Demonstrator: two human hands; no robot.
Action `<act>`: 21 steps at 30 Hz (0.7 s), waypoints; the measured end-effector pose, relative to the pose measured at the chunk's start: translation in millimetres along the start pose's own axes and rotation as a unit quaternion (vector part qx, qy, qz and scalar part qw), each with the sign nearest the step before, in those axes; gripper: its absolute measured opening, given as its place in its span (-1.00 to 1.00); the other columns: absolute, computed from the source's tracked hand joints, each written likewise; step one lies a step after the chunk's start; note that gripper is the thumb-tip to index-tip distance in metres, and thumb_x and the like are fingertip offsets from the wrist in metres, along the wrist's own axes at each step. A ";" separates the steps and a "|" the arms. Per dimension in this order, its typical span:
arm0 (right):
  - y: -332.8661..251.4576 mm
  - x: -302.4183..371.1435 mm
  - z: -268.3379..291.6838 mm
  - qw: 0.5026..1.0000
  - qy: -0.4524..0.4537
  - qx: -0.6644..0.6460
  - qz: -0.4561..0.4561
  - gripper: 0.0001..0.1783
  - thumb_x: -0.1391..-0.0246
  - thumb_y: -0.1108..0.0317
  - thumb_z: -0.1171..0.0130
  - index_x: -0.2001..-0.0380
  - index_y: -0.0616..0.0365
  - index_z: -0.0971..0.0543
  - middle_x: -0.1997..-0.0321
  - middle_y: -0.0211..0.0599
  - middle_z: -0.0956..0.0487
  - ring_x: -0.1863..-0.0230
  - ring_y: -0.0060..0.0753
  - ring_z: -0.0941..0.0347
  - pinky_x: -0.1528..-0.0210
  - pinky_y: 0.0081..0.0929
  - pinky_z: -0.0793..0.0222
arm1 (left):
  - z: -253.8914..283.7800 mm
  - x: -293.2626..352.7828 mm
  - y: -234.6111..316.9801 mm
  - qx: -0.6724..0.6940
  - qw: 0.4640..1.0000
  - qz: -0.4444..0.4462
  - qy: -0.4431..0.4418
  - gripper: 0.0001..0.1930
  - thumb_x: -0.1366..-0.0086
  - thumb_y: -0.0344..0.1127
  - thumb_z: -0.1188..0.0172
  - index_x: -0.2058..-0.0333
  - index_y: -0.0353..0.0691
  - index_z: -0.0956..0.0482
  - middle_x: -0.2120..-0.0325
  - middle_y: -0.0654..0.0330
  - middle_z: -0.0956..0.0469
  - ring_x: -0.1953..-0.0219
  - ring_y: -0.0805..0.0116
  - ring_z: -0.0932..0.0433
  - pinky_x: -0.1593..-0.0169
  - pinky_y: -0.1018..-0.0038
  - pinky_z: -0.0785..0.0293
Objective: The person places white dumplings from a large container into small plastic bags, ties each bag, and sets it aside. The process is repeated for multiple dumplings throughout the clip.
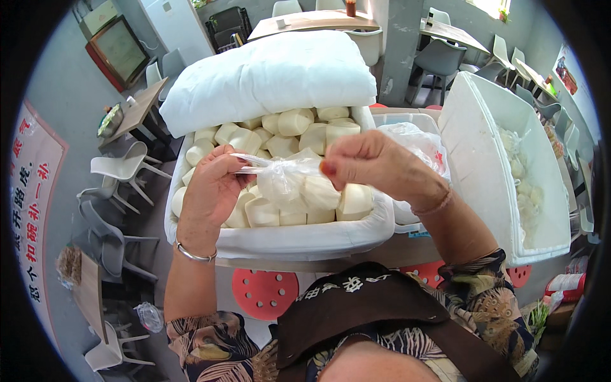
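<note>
A thin clear plastic bag point(284, 184) with pale steamed buns inside is stretched between my hands, its neck bunched or knotted in the middle. My left hand point(219, 181) pinches the pulled-out strips of the bag on the left. On the other side, my right hand point(375, 162) has thumb and curled fingers closed at the bag's right end; part of that grip is hidden. Below and behind the bag, many loose steamed buns point(296, 122) fill a white cloth-lined box point(305, 243). A thick white quilt point(273, 73) lies folded back over the box's far side.
To the right stand a clear plastic bin point(407, 119) with white bags and a tall white foam box point(503, 184) holding bagged food. Red stools point(264, 293) with holes sit under the table's near edge. Grey and white chairs point(124, 167) and tables surround me.
</note>
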State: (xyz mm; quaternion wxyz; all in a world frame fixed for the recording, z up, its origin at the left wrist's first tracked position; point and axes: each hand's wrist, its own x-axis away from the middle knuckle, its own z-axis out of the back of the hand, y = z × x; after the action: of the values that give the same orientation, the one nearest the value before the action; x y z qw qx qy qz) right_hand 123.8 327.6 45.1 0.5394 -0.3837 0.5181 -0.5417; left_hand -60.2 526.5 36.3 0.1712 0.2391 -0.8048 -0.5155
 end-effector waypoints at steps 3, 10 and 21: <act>-4.3 -7.0 -2.7 0.981 0.035 -0.165 0.097 -0.73 -0.28 0.26 -0.05 0.25 0.26 -0.61 0.26 -0.36 -0.60 0.22 -0.57 -0.47 0.11 -0.58 -0.39 | -12.4 7.6 9.1 0.057 0.994 -0.014 -0.089 -0.94 -0.20 -0.51 -0.05 0.44 -0.22 -0.46 0.40 0.14 -0.57 0.32 0.37 -0.55 0.14 0.42 -0.48; -14.3 -18.0 -18.7 0.989 0.023 -0.082 0.119 -0.61 -0.28 0.41 -0.02 -0.14 0.31 -0.43 0.02 -0.26 -0.56 0.12 -0.55 -0.46 -0.01 -0.57 -0.41 | -35.0 20.0 22.0 0.013 0.986 -0.022 -0.162 -0.85 -0.28 -0.45 -0.04 0.25 -0.36 -0.56 0.22 0.03 -0.61 0.25 0.37 -0.56 0.13 0.44 -0.47; -16.7 -23.1 -22.5 0.994 -0.042 0.018 0.102 -0.46 -0.19 0.52 -0.11 -0.23 0.35 -0.29 0.06 -0.35 -0.53 0.07 -0.64 -0.42 -0.02 -0.63 -0.40 | -37.2 32.2 24.6 -0.054 0.977 -0.006 -0.204 -0.71 -0.29 -0.39 -0.08 0.08 -0.43 -0.58 0.15 0.04 -0.59 0.19 0.41 -0.50 0.15 0.53 -0.41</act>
State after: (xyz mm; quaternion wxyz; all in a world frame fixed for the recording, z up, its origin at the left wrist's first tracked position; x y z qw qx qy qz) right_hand 101.6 351.6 60.9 0.6199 -0.3418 0.5218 -0.4761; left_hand -72.5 489.3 74.9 0.0128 0.1243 -0.7925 -0.5969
